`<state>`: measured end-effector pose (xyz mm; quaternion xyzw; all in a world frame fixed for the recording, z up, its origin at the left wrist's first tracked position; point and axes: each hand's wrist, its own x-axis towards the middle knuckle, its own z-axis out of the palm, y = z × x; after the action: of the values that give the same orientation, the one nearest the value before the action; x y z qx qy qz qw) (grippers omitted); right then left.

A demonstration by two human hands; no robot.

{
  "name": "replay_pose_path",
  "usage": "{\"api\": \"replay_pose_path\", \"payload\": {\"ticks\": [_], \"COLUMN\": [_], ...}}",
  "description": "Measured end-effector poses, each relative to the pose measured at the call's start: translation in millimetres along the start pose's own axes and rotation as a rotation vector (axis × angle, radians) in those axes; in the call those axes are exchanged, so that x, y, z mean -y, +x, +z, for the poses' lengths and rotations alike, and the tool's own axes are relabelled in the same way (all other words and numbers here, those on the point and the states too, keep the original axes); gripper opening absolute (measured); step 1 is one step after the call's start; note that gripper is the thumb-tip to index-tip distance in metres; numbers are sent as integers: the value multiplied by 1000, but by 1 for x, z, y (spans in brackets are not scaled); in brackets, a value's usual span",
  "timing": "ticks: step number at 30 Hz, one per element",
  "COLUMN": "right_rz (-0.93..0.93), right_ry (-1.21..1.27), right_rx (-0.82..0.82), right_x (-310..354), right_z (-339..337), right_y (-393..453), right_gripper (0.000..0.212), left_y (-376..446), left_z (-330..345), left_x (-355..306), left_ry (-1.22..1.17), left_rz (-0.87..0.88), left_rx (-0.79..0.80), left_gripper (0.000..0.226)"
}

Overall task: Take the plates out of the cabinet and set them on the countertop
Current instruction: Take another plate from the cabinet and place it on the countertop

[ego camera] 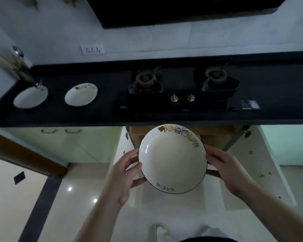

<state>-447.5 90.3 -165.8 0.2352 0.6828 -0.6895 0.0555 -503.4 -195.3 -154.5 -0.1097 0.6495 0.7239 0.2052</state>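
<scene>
A: Head view, only one we've got. We hold a plate [172,158] w/ both hands, below the bench's [112,112] front edge, in front of the open cabinet [217,137].

B: Grip?

A: Left hand [125,173] on the plate's left rim, right hand [224,170] on the right rim. Fingers [131,157] clamped on the rim both sides, thumbs on top, the rest going under. Plate roughly level, printed rim pointing toward the bench.

B: What's already up there?

A: Two plates near the bench's left end: one [30,97] close to the left edge by the tap [24,67], the other [81,94] just right of it, apart. Hob [182,88] fills the middle and right.

B: So how do we land this one well?

A: Our call: lift clear of the front edge first, keep it level, then go left to the bare strip btw the second plate and the hob. Set the far rim down gently, slide fingers out last. Don't clip the other plate or the burner.
</scene>
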Motion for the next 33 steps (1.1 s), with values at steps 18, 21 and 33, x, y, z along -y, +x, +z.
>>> {"api": "replay_pose_path", "payload": {"ticks": [18, 21, 33], "right_rz": [-219, -232, -221], "right_ry": [214, 224, 328], "right_rx": [-185, -215, -314], "right_x": [30, 34, 57], "right_z": [-253, -275, -289], "right_y": [-143, -160, -168], "right_gripper": [37, 37, 25], "left_y": [-87, -97, -88], "left_z": [248, 273, 311], "left_x": [-35, -32, -51], "left_ry": [123, 106, 83], "left_rz": [99, 90, 99], "left_rx": [331, 354, 386], "left_gripper": [40, 38, 35]}}
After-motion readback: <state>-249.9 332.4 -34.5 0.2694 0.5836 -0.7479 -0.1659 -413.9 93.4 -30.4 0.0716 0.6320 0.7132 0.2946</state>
